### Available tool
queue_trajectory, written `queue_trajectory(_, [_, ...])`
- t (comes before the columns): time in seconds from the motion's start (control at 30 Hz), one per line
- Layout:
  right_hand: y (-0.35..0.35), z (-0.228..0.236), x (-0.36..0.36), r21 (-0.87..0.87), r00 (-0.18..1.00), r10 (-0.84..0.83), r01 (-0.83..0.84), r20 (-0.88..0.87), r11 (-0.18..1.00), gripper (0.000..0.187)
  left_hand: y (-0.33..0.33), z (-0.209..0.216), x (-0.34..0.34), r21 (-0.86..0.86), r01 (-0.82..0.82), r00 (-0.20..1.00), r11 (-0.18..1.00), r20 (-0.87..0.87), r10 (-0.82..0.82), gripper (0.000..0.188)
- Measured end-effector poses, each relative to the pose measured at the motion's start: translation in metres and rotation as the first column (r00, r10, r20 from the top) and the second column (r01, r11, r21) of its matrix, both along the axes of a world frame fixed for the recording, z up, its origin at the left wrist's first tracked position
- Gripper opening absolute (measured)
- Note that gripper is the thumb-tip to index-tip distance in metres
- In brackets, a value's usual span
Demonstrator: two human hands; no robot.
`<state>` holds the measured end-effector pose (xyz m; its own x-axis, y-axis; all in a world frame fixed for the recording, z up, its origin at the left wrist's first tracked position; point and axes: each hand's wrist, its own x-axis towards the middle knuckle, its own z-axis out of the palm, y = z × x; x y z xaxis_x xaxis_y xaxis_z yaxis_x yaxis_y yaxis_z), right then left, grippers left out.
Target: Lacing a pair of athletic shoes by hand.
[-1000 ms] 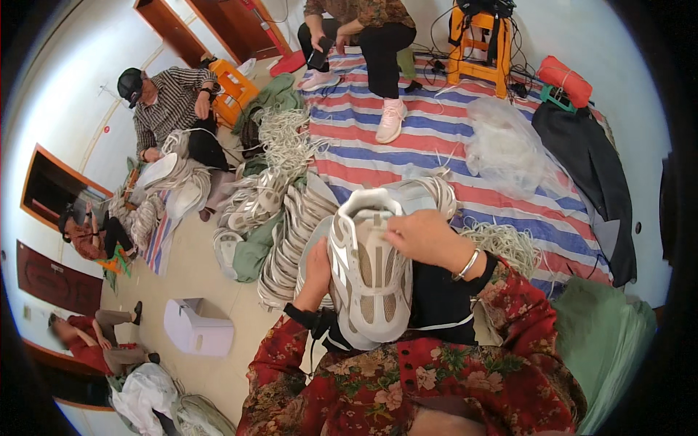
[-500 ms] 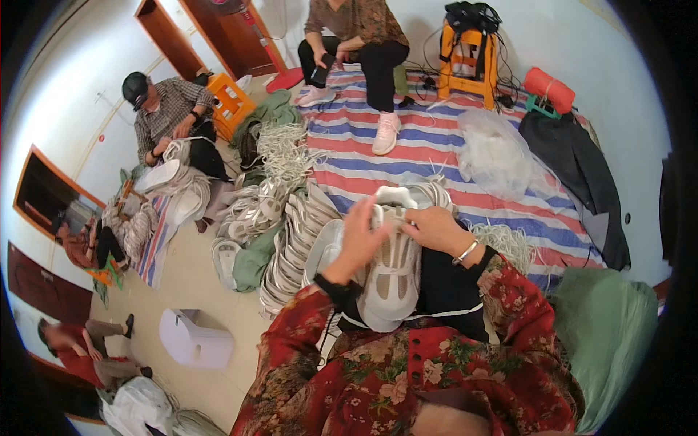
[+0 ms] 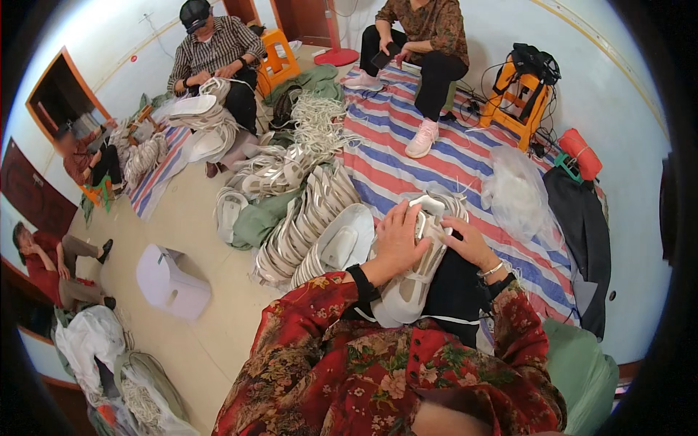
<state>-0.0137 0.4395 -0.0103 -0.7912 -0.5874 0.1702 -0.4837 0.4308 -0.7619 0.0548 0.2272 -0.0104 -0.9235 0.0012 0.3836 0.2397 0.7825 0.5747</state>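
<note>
A white and beige sneaker upper (image 3: 406, 294) lies on my lap, its toe toward me and its collar away from me. My left hand (image 3: 398, 243) is wrapped over its left side near the collar, fingers bent round the edge. On the opposite side, my right hand (image 3: 471, 245) grips the collar edge between thumb and fingers. The fingers cover much of the lacing. To the left of my left wrist, a pale sneaker upper (image 3: 347, 247) lies at the near end of a long nested row of similar uppers (image 3: 305, 221).
Beyond the row lies a heap of white laces (image 3: 320, 120). A striped sheet (image 3: 385, 171) covers the floor ahead, with a clear plastic bag (image 3: 515, 192) on it. A pale stool (image 3: 174, 287) stands left; a green sack (image 3: 574, 370) sits right. Several people sit around, one handling uppers (image 3: 218, 54).
The view has turned, shifting the room within it. My left hand now lies further over the upper's collar, and my right hand has moved to its right edge.
</note>
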Motion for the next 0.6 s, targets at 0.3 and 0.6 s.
queue_trajectory(0.3, [0.018, 0.015, 0.007, -0.023, 0.994, 0.039, -0.037, 0.104, 0.999, 0.047, -0.004, -0.006, -0.007, 0.072, 0.09, 0.996, 0.993, -0.034, -0.087, 0.072])
queue_trajectory(0.6, [0.019, 0.004, 0.009, -0.098, 0.981, -0.051, 0.07, 0.186, 0.993, 0.047, -0.007, -0.012, -0.013, 0.136, 0.238, 0.97, 0.962, 0.011, -0.242, 0.088])
